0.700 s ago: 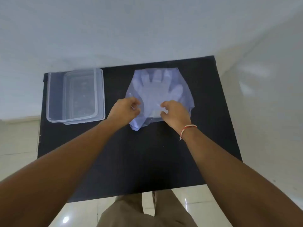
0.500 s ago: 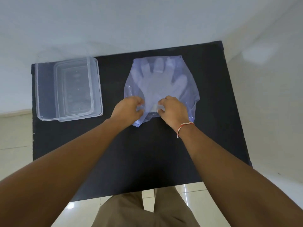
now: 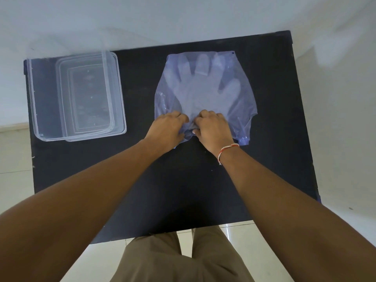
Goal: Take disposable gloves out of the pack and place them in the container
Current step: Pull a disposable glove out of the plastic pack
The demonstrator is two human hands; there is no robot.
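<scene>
A bluish see-through pack (image 3: pixel 242 102) lies flat at the back middle of the black table (image 3: pixel 183 190). The stack of disposable gloves (image 3: pixel 201 88) shows through it, fingers pointing away from me. My left hand (image 3: pixel 165 130) and my right hand (image 3: pixel 213 129) sit side by side at the pack's near edge, both pinching its plastic, which bunches up between them. A clear rectangular container (image 3: pixel 40 110) stands at the table's back left, with nothing visible inside it.
A clear lid (image 3: pixel 120 110) seems to lie under or beside the container, sticking out on its right. A white wall runs behind the table and on the right. The table's near edge is just above my legs; tiled floor lies below.
Both hands have closed in toward each other at the pack's near edge, gathering the plastic between them. The view has shifted slightly. The container has not moved.
</scene>
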